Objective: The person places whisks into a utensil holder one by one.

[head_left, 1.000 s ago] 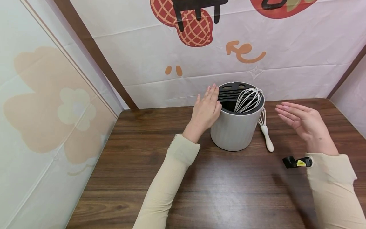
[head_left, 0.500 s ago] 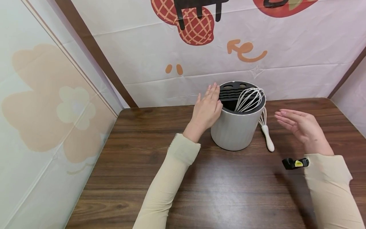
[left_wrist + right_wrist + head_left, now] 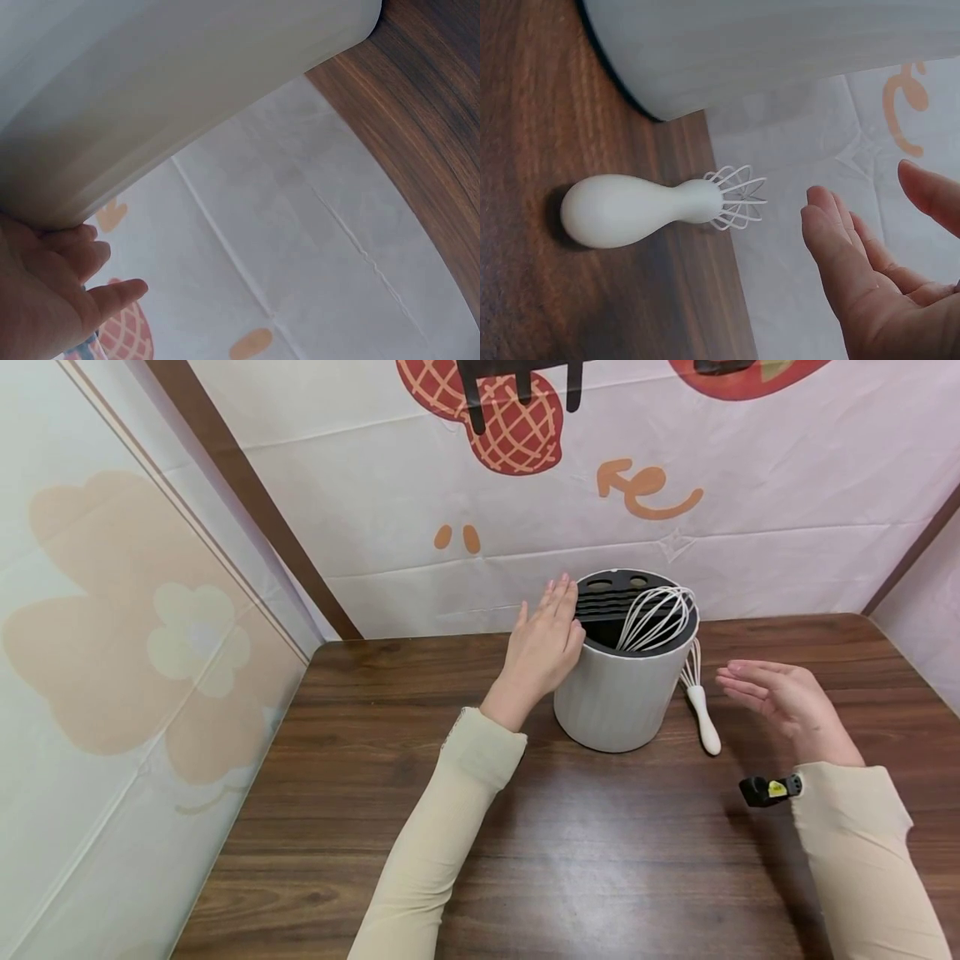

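Observation:
A white utensil holder [image 3: 615, 702] with a black slotted insert stands near the back of the table. One whisk [image 3: 651, 620] leans inside it, wire loops up and handle hidden. My left hand [image 3: 542, 647] rests with straight fingers against the holder's left rim. A second whisk [image 3: 703, 720] lies on the table just right of the holder, its white handle toward the front; in the right wrist view its handle [image 3: 622, 211] shows large. To the right of that whisk, my right hand [image 3: 787, 703] hovers with extended fingers, thumb apart, holding nothing.
The dark wooden table [image 3: 360, 827] ends at a white printed cloth [image 3: 390, 518] close behind the holder. A pale flowered panel [image 3: 135, 693] borders the left side. A black wrist camera [image 3: 768, 791] juts from the right sleeve.
My right hand has come lower and slightly left, toward the whisk on the table. The left hand stays at the holder's rim, and both whisks lie as before.

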Demonstrator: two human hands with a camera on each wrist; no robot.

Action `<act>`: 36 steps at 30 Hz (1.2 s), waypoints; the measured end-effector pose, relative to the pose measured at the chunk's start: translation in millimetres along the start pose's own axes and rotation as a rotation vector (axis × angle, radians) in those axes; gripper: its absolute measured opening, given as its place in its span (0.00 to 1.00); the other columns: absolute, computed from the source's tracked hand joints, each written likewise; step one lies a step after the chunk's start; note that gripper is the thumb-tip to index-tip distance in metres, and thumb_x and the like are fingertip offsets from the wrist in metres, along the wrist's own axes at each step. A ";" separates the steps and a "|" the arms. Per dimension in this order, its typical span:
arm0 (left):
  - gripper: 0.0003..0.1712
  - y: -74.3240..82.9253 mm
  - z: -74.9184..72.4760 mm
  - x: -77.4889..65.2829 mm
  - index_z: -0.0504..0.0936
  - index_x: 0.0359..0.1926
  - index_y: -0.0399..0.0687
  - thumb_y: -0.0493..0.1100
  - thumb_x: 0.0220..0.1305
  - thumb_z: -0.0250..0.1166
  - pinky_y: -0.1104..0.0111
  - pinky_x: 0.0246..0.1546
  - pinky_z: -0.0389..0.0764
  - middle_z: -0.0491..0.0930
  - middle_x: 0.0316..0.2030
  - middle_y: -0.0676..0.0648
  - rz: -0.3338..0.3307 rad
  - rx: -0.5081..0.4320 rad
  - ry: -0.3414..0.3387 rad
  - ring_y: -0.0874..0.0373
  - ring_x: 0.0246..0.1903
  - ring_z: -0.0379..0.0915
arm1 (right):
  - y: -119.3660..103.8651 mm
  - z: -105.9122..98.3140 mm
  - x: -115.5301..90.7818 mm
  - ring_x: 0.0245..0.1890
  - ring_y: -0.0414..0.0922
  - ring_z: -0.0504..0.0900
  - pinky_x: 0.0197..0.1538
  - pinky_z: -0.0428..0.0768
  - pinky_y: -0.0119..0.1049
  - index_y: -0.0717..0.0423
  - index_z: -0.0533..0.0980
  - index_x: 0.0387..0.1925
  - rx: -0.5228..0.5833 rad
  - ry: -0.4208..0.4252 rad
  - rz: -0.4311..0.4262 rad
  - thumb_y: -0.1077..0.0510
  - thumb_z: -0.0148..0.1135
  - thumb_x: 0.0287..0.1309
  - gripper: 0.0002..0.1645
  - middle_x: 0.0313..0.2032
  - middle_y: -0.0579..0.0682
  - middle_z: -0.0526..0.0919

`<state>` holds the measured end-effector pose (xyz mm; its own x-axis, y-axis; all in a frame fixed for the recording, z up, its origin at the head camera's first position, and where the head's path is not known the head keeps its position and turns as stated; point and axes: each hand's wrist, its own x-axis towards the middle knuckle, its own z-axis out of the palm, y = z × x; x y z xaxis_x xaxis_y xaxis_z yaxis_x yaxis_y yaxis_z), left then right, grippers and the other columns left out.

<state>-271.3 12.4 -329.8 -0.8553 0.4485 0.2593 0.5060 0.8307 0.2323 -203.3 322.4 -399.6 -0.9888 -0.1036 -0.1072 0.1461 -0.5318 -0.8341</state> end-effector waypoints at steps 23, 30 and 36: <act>0.31 0.0 1.0 1.7 0.51 0.73 0.45 0.46 0.71 0.36 0.54 0.69 0.43 0.46 0.73 0.50 0.004 0.005 0.004 0.59 0.72 0.38 | 19.2 -3.9 12.1 0.33 0.34 0.83 0.39 0.80 0.27 0.60 0.79 0.35 -0.380 0.095 0.036 0.69 0.50 0.63 0.11 0.30 0.41 0.84; 0.31 0.7 -0.3 0.8 0.50 0.73 0.45 0.46 0.71 0.36 0.54 0.69 0.43 0.45 0.73 0.50 0.005 0.000 0.000 0.59 0.72 0.37 | 22.4 -1.2 17.1 0.35 0.26 0.79 0.42 0.78 0.24 0.85 0.48 0.64 -0.684 0.128 0.118 0.66 0.42 0.68 0.32 0.31 0.29 0.78; 0.31 0.6 -0.2 0.7 0.50 0.73 0.45 0.46 0.71 0.36 0.54 0.69 0.43 0.45 0.73 0.50 0.004 0.006 0.002 0.59 0.72 0.38 | 25.9 -2.4 20.4 0.33 0.24 0.77 0.43 0.78 0.26 0.85 0.53 0.62 -0.813 0.131 0.150 0.63 0.50 0.66 0.33 0.32 0.31 0.76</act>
<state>-271.6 13.1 -329.3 -0.8532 0.4507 0.2623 0.5083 0.8312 0.2253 -219.7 308.5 -424.7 -0.9633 -0.0001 -0.2683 0.2592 0.2572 -0.9309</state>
